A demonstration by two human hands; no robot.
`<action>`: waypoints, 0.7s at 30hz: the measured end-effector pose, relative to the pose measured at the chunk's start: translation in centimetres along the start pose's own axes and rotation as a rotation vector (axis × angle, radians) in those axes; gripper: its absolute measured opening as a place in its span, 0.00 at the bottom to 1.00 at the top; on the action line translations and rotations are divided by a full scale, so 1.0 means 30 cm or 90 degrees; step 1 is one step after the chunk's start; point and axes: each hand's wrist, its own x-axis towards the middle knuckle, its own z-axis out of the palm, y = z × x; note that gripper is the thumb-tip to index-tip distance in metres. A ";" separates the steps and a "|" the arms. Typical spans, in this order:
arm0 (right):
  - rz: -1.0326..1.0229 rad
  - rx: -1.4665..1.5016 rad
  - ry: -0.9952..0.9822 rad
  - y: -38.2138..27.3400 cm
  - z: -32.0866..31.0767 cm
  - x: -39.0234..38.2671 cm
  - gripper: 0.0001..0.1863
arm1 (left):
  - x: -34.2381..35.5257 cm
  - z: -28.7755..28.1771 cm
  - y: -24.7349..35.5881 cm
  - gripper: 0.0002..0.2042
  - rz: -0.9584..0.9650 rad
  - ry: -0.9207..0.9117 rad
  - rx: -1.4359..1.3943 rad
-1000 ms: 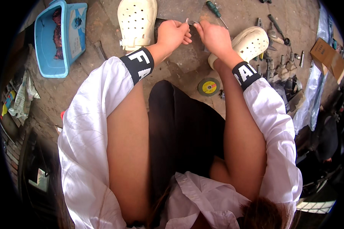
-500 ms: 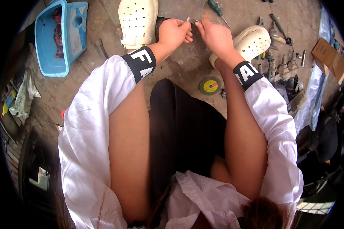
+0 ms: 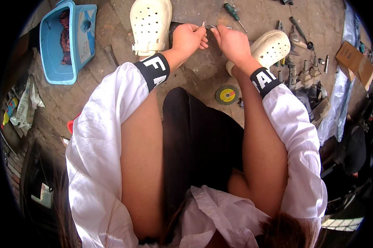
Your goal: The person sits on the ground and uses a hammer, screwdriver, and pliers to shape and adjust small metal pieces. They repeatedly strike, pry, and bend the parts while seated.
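My left hand (image 3: 189, 38) is closed, its thumb and forefinger pinching a small slim piece (image 3: 203, 24) whose tip sticks up above the fingers. Close by on the right, my right hand (image 3: 232, 42) is closed too, pinching a thin metal-looking piece (image 3: 212, 27) that points toward the left hand. Both pieces are too small to name, and whether they touch I cannot tell. The hands are held between my two cream clogs (image 3: 151, 25), above a dark flat plate (image 3: 201, 62) on the ground. A green-handled screwdriver (image 3: 232, 12) lies just beyond the right hand.
At the left stands a blue plastic basin (image 3: 73, 62) with dark reddish stuff inside. A round abrasive disc (image 3: 227, 95) lies between my legs. To the right are pliers (image 3: 280, 26), several metal fittings (image 3: 305, 72), plastic sheeting (image 3: 338, 103) and a cardboard box (image 3: 356, 62).
The whole view has shifted slightly. Both hands keep their pinch near each other, with almost no visible movement between them.
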 end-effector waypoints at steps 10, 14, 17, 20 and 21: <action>-0.006 0.030 0.013 0.005 0.009 -0.019 0.18 | 0.011 -0.011 -0.016 0.14 0.005 -0.020 -0.026; -0.007 0.062 0.060 0.010 0.005 -0.023 0.19 | 0.017 -0.019 -0.020 0.14 -0.003 -0.041 -0.032; -0.031 0.060 0.094 0.007 0.004 -0.011 0.19 | 0.016 -0.027 -0.012 0.14 -0.009 -0.049 -0.042; -0.038 0.022 0.082 -0.004 0.000 0.006 0.19 | 0.010 -0.026 -0.005 0.14 -0.012 -0.053 -0.043; -0.037 0.007 0.074 -0.005 0.001 0.012 0.19 | 0.009 -0.028 -0.004 0.14 -0.012 -0.053 -0.042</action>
